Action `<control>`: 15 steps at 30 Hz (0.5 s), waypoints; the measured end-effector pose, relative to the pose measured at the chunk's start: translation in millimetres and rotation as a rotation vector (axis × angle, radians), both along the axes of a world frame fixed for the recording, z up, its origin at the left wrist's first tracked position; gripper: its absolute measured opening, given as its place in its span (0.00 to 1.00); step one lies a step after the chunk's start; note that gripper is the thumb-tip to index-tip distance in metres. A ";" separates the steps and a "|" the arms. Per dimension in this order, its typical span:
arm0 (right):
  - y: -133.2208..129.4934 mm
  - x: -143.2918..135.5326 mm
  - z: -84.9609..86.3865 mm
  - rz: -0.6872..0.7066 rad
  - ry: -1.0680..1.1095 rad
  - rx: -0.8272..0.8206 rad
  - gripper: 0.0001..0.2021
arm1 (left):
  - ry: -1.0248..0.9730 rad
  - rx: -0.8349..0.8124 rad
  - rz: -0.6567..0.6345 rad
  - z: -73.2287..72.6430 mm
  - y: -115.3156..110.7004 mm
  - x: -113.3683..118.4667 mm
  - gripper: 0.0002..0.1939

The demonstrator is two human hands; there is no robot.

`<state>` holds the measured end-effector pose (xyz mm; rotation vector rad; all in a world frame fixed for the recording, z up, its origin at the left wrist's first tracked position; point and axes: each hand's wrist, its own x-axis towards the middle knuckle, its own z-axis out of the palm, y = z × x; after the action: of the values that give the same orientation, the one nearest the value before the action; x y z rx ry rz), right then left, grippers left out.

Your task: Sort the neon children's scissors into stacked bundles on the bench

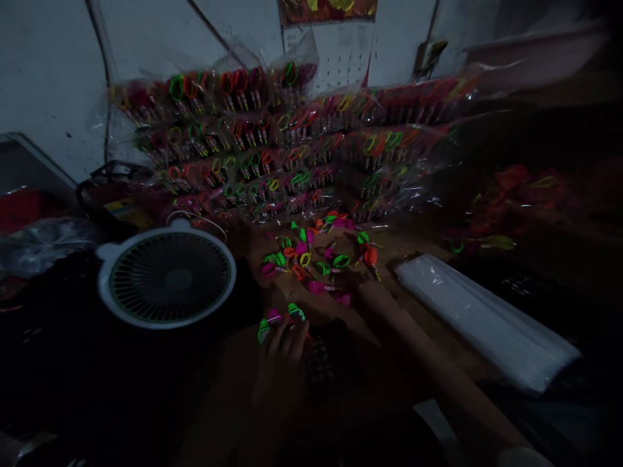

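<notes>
My left hand is at the front of the brown table, fingers curled over several small neon plastic loop toys. Green loop toys and a magenta one stick out past its fingertips. My right hand reaches to the near right edge of a loose pile. Its fingers are dark and blurred, so whether they grip anything is hidden. Closest to it lie an orange loop toy and a magenta one. Each loose toy seems to have a small printed tube attached; the pile mixes green, orange, yellow and magenta.
Clear bags of the same toys are stacked against the wall. A round white fan is on the left. Right of my arm lies a stack of clear plastic sleeves. A dark perforated tray sits between my arms. More toys heap at the far right.
</notes>
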<state>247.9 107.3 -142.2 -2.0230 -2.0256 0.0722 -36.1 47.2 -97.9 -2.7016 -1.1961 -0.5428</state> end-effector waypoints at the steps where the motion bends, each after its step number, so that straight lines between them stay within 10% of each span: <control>1: -6.1 -0.5 2.9 -0.007 0.008 -0.017 0.16 | -0.010 -0.021 0.005 0.8 -0.8 -0.3 0.24; 9: -93.0 -77.0 -0.7 0.028 1.101 -0.142 0.16 | -0.098 -0.118 0.056 2.8 -4.5 4.0 0.21; 15: -115.6 -138.2 -24.7 0.012 1.171 -0.226 0.11 | -0.299 -0.164 0.034 -24.4 9.2 -26.4 0.22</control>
<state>109.8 -8.3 -166.9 -1.4387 -1.2609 1.2042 -62.6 56.4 -122.3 -2.8005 -1.4113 -0.9080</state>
